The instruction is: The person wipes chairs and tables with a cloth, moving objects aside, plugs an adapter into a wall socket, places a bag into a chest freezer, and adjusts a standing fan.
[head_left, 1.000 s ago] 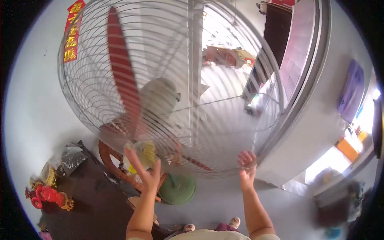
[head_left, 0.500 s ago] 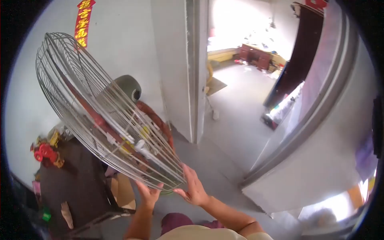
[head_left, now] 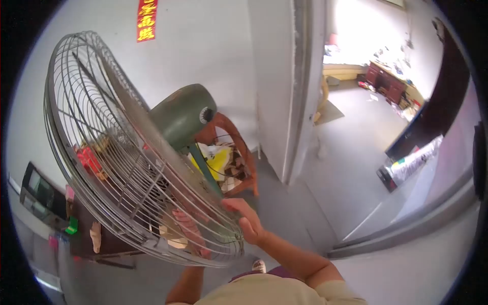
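A large electric fan with a wire fan guard (head_left: 117,152) fills the left half of the view, tilted, its green motor housing (head_left: 185,114) behind it on a green stand. My right hand (head_left: 249,221) is at the guard's near right edge, fingers bent over the rim at the back. Seen partly through the wires, my left hand (head_left: 189,231) presses against the guard's lower part with its fingers along the wires. Both hands are closed on the guard; the wires hide some of the left fingers.
A reddish-brown chair (head_left: 248,168) holding a yellow and white bag stands behind the fan. A dark table (head_left: 81,239) is at the lower left, below red ornaments (head_left: 90,160). To the right are a door frame (head_left: 300,101) and another room with a brown desk (head_left: 386,81).
My view has turned left and the fan guard now faces me more broadly. The green motor housing shows more fully. My left hand now appears behind the wires; the right stays at the rim.
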Demonstrator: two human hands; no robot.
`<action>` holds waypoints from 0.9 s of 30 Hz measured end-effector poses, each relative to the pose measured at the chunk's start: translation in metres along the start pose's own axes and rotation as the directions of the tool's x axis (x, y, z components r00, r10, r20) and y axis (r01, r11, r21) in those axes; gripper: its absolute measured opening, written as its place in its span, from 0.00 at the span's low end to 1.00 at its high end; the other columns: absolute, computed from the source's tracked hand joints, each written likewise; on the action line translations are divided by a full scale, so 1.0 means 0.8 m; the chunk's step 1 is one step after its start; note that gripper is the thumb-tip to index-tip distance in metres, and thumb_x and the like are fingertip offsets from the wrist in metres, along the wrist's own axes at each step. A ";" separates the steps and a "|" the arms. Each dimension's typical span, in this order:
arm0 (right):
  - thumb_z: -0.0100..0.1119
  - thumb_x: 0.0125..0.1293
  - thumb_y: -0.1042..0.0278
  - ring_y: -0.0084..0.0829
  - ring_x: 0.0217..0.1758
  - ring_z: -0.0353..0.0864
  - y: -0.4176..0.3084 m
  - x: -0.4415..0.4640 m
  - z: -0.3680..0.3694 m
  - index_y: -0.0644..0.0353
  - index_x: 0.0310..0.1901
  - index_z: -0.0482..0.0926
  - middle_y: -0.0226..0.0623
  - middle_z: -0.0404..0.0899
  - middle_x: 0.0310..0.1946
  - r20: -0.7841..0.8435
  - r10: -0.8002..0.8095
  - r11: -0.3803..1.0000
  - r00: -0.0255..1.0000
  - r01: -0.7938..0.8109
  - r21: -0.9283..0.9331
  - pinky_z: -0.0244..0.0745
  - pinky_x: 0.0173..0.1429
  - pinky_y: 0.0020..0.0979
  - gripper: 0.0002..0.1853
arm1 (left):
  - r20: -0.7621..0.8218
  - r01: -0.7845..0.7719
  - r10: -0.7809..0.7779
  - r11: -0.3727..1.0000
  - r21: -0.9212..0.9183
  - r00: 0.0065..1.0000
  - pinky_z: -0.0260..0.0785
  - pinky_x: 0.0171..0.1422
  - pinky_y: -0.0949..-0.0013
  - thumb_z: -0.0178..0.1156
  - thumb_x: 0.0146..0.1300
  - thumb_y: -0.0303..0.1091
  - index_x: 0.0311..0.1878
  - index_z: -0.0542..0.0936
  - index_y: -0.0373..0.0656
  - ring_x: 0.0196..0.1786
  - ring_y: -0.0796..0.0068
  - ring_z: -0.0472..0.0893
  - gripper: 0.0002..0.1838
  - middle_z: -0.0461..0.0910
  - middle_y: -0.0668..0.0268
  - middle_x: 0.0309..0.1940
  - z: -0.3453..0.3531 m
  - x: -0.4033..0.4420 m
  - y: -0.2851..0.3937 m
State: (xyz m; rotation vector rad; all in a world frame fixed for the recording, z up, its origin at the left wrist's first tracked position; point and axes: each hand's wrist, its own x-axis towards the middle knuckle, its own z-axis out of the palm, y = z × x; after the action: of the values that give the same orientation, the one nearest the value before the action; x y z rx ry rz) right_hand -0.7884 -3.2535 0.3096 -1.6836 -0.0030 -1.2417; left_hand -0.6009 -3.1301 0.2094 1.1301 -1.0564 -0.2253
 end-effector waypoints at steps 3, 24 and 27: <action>0.37 0.71 0.41 0.36 0.54 0.70 0.014 0.014 -0.006 0.70 0.61 0.67 0.47 0.70 0.54 0.104 -0.010 0.995 0.995 0.000 0.100 0.61 0.61 0.34 0.35 | -0.091 0.010 -0.013 1.000 -0.029 0.996 0.41 0.77 0.50 0.50 0.64 0.62 0.75 0.39 0.51 0.77 0.59 0.42 0.47 0.39 0.62 0.76 0.022 0.012 0.034; 0.58 0.67 0.54 0.28 0.34 0.76 0.287 0.163 -0.009 0.65 0.42 0.76 0.36 0.77 0.31 0.061 0.407 0.912 0.911 -0.409 0.031 0.70 0.38 0.28 0.19 | -0.745 0.256 -0.564 0.826 -0.503 0.358 0.52 0.73 0.50 0.51 0.65 0.58 0.73 0.51 0.51 0.71 0.55 0.59 0.39 0.57 0.56 0.70 0.089 -0.140 -0.049; 0.63 0.63 0.53 0.34 0.48 0.74 0.334 0.213 0.014 0.65 0.47 0.75 0.42 0.76 0.44 0.079 0.202 0.974 0.976 -0.192 -0.120 0.71 0.47 0.32 0.22 | -0.630 0.379 -0.719 0.692 -0.614 0.293 0.58 0.71 0.55 0.54 0.66 0.51 0.68 0.60 0.46 0.67 0.59 0.65 0.32 0.66 0.55 0.64 0.110 -0.200 -0.077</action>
State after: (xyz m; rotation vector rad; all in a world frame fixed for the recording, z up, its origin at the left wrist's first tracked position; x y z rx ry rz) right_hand -0.5621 -3.4662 0.2460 -1.7886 0.1777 -1.0320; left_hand -0.7326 -3.1130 0.0702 1.0344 0.3461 -0.3546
